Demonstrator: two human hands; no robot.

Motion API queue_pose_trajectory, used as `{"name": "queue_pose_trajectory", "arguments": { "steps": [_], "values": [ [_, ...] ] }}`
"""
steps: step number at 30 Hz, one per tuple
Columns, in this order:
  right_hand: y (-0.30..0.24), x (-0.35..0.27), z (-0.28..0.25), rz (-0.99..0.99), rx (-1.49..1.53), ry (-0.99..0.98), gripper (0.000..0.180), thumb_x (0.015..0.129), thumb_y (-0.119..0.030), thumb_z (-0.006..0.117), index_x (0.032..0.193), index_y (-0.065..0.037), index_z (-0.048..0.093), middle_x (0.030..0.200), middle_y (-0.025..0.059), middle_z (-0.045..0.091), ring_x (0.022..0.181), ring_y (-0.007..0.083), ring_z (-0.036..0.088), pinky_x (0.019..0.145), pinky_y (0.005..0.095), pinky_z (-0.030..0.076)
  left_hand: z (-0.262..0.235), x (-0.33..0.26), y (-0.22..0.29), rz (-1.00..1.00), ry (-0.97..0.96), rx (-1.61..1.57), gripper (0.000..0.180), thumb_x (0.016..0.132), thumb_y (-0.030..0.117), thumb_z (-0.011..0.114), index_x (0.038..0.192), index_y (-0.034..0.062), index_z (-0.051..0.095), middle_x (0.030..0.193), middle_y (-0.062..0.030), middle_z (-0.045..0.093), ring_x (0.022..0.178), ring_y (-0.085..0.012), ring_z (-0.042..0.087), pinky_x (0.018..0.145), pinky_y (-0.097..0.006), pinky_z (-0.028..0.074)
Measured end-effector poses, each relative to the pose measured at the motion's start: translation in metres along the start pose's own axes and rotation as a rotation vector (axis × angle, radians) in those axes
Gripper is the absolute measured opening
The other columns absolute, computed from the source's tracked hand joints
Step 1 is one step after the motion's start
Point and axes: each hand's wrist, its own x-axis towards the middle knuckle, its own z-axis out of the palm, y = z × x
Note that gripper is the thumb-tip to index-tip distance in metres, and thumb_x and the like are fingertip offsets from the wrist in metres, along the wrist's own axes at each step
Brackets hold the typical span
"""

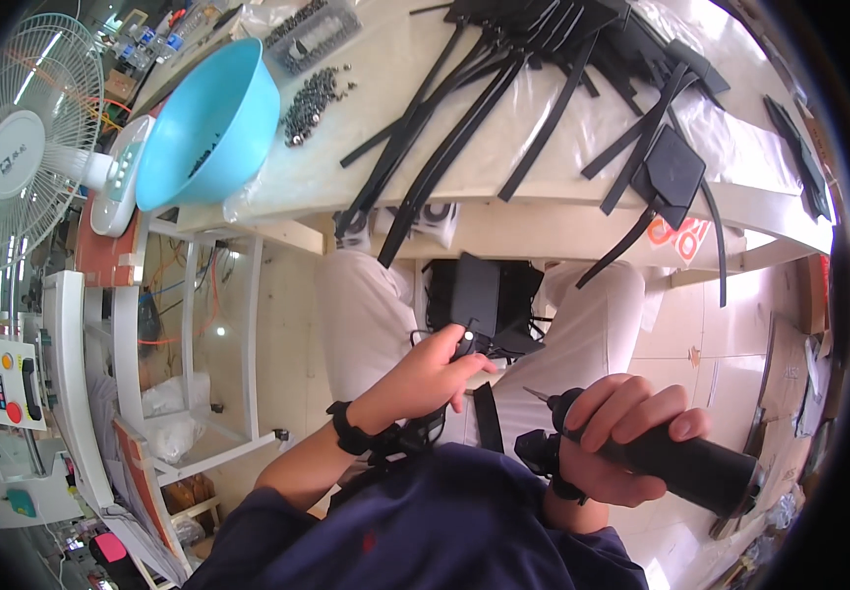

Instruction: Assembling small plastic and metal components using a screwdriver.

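While a round white wire fan [17, 152] stands at the far left, a smooth blue plastic bowl [184, 113] sits on the edge of the counter [297, 187], with tiny shiny dark bits [312, 103] just beside it. Lower down, the left hand [430, 374] grips a flat black piece [477, 290] between the knees [607, 305]. Long thin black straps [454, 157] hang over the counter's edge. Farther right, the right hand [626, 423] wraps around a fat black screwdriver [695, 467].

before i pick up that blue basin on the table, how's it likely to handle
The blue basin looks thin-walled and smooth, so it is probably light for its size. The small dark pieces inside would likely slide or roll if it tilts. It sits near the left edge of the table, so a push that way might tip it off.
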Motion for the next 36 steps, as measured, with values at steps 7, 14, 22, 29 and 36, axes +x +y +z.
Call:
{"name": "queue_pose_trajectory", "arguments": {
  "steps": [7, 14, 22, 29, 36],
  "values": [
    [-0.008, 0.004, -0.001, -0.016, -0.025, -0.053, 0.044, 0.088, -0.035, 0.068, 0.103, -0.009, 0.036, 0.075, 0.0078, 0.051, 0.046, 0.0188, 0.052, 0.041, 0.0336, 0.048, -0.003, 0.016, 0.023, 0.447, 0.227, 0.886, 0.047, 0.091, 0.015, 0.057, 0.131, -0.0072, 0.046, 0.104, -0.0189, 0.067, 0.086, -0.0196, 0.067, 0.079, -0.030, 0.051],
    [-0.008, 0.008, -0.008, -0.085, -0.023, -0.066, 0.045, 0.089, -0.038, 0.066, 0.105, -0.010, 0.035, 0.076, 0.0065, 0.049, 0.046, 0.0165, 0.051, 0.041, 0.0302, 0.048, 0.049, 0.007, 0.136, 0.818, 0.120, 0.799, 0.027, 0.086, 0.008, 0.064, 0.111, -0.0018, 0.059, 0.096, -0.0142, 0.066, 0.084, -0.0222, 0.065, 0.070, -0.032, 0.050],
    [-0.029, 0.011, -0.017, -0.113, -0.071, -0.052, 0.046, 0.090, -0.040, 0.064, 0.106, -0.010, 0.032, 0.077, 0.0076, 0.051, 0.047, 0.0174, 0.052, 0.042, 0.0320, 0.049, 0.110, 0.090, 0.153, 1.138, 0.712, 1.579, 0.016, 0.075, 0.008, 0.063, 0.088, 0.0025, 0.056, 0.083, -0.0081, 0.055, 0.082, -0.0232, 0.057, 0.070, -0.033, 0.051],
    [-0.043, 0.016, -0.025, -0.161, -0.079, 0.023, 0.046, 0.089, -0.039, 0.066, 0.108, -0.009, 0.037, 0.077, 0.0065, 0.049, 0.048, 0.0170, 0.052, 0.041, 0.0308, 0.048, 0.087, 0.054, 0.150, 1.214, 0.551, 1.257, 0.013, 0.080, 0.004, 0.060, 0.092, -0.0012, 0.060, 0.080, -0.0108, 0.059, 0.076, -0.0238, 0.060, 0.065, -0.033, 0.049],
    [-0.046, 0.031, -0.012, -0.301, 0.037, -0.028, 0.046, 0.089, -0.036, 0.065, 0.112, -0.006, 0.038, 0.079, 0.0054, 0.047, 0.048, 0.0145, 0.050, 0.039, 0.0286, 0.047, 0.040, -0.002, 0.088, 0.136, -0.144, 0.058, 0.020, 0.098, 0.013, 0.047, 0.103, -0.0030, 0.057, 0.093, -0.0131, 0.067, 0.073, -0.0123, 0.062, 0.065, -0.028, 0.051]
  ]
}}
